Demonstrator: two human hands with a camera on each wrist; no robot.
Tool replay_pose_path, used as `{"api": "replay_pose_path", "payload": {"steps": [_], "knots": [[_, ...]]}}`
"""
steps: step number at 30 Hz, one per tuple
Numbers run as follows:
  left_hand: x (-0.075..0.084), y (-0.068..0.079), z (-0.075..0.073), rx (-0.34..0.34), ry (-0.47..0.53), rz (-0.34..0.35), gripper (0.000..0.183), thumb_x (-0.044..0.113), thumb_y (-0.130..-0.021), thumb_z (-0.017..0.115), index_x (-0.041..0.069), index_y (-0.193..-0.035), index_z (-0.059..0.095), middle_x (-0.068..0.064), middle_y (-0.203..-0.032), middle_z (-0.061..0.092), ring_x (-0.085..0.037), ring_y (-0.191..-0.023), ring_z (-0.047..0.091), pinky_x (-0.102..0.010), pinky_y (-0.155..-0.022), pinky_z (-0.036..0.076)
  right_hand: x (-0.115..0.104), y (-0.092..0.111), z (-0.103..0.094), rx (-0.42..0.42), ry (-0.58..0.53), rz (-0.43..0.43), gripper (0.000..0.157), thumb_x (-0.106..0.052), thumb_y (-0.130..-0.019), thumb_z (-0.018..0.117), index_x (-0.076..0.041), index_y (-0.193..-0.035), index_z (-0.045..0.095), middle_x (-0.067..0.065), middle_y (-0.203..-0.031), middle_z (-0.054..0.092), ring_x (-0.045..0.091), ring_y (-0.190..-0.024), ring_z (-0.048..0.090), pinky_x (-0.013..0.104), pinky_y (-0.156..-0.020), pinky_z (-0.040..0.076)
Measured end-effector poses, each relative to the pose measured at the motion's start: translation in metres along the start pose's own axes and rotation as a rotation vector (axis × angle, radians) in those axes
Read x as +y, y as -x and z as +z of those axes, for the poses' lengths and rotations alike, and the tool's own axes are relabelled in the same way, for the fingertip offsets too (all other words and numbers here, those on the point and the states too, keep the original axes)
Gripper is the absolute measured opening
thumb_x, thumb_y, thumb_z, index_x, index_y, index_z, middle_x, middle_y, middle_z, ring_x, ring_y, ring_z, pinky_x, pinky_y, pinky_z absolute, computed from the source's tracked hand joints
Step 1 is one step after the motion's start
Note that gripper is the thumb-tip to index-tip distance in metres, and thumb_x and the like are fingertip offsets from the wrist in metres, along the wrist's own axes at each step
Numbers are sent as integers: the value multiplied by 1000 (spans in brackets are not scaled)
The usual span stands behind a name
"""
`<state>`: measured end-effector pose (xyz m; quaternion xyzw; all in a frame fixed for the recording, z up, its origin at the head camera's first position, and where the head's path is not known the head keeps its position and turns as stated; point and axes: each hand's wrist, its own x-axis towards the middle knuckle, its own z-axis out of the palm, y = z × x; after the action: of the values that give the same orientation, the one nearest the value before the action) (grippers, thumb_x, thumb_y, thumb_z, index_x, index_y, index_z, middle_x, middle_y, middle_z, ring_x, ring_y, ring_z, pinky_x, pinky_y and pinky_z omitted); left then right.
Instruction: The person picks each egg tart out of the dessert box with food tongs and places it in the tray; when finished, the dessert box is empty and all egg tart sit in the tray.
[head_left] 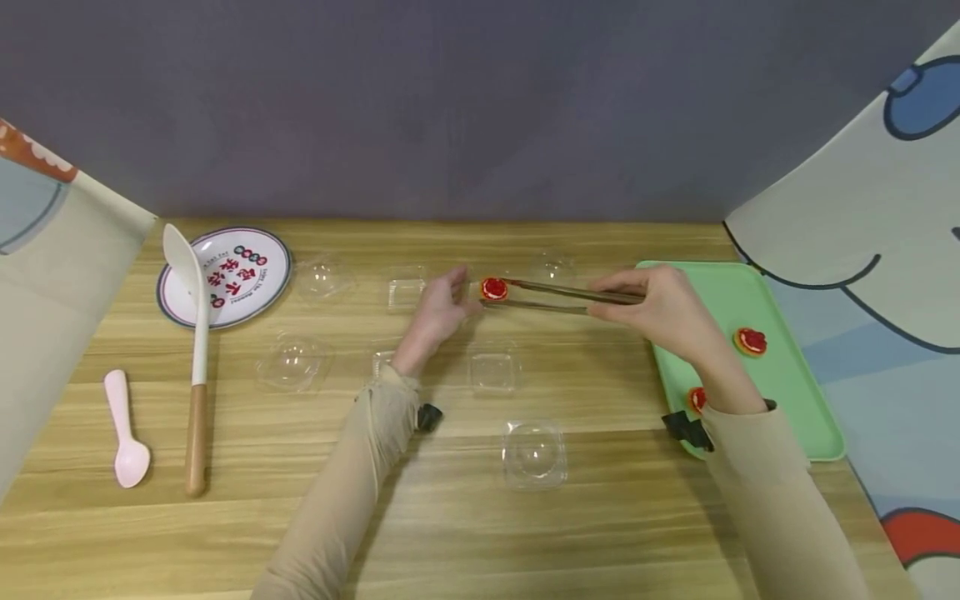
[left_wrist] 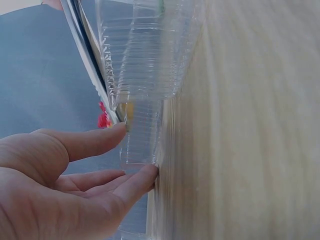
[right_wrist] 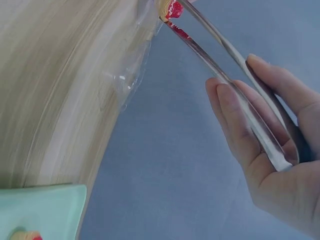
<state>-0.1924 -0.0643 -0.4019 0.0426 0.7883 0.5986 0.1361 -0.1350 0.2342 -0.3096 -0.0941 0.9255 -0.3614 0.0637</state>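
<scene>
My right hand [head_left: 660,312] grips metal tongs [head_left: 562,292], thumb on one arm and fingers on the other. Between the tong tips sits a small tart [head_left: 494,288] with a red topping and pale cream. My left hand [head_left: 438,312] is just left of the tart. In the left wrist view its thumb and fingers hold the end of a low clear plastic box [left_wrist: 142,145] standing on the table. The tart and tong tips are over that box, partly hidden behind its wall in this view.
At right, a green tray [head_left: 787,400] bears more tarts [head_left: 750,341]. Clear plastic pieces stand around, including a square one [head_left: 534,454] in front and a domed one [head_left: 292,362] at left. Further left are a plate [head_left: 262,292], a long-handled ladle [head_left: 198,417] across it, and a pink spoon [head_left: 131,461].
</scene>
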Motion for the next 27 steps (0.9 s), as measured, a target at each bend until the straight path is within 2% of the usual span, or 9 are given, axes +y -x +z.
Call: {"api": "replay_pose_path", "payload": {"steps": [3,8,11,15,21,27], "knots": [[0,0,-1,-2,2,3,79,-12,-95,69,-8,-163,29,-24,-169,34,-37,-156,35,-41,-129,34,1,8,-3,21,1,-6,37,-34,-98,82,-10,-126,80,12,-126,76,25,-112,74,18,-80,60],[1,1,-1,-3,-18,9,79,-13,-95,69,-8,-163,30,-24,-169,34,-38,-155,35,-41,-128,35,1,25,-10,58,-28,24,38,-33,-97,83,-11,-127,80,11,-128,76,0,-109,70,11,-80,57],[1,2,-1,-4,-27,16,78,-12,-95,69,-8,-163,31,-25,-169,33,-38,-155,35,-41,-127,36,4,38,-13,97,-16,40,37,-33,-97,83,-13,-128,80,10,-130,75,-9,-107,64,7,-80,54],[1,2,0,-7,-35,24,77,-12,-95,68,-9,-162,31,-26,-168,34,-39,-155,35,-41,-127,37,11,60,-15,155,-28,50,34,-30,-98,83,-12,-126,80,6,-125,77,-9,-105,65,7,-79,54],[0,2,0,0,-44,21,76,-12,-95,68,-9,-162,32,-26,-168,34,-39,-155,36,-41,-126,38,24,84,-18,213,-77,29,32,-19,-96,84,-6,-124,80,-13,-113,78,-6,-96,71,10,-76,59],[2,4,-1,-4,-45,1,76,-10,-97,67,-6,-164,31,-24,-170,33,-39,-155,35,-42,-126,38,36,103,-19,243,-91,71,33,-15,-94,85,-2,-124,79,-18,-110,76,-5,-92,71,12,-72,61]]}}
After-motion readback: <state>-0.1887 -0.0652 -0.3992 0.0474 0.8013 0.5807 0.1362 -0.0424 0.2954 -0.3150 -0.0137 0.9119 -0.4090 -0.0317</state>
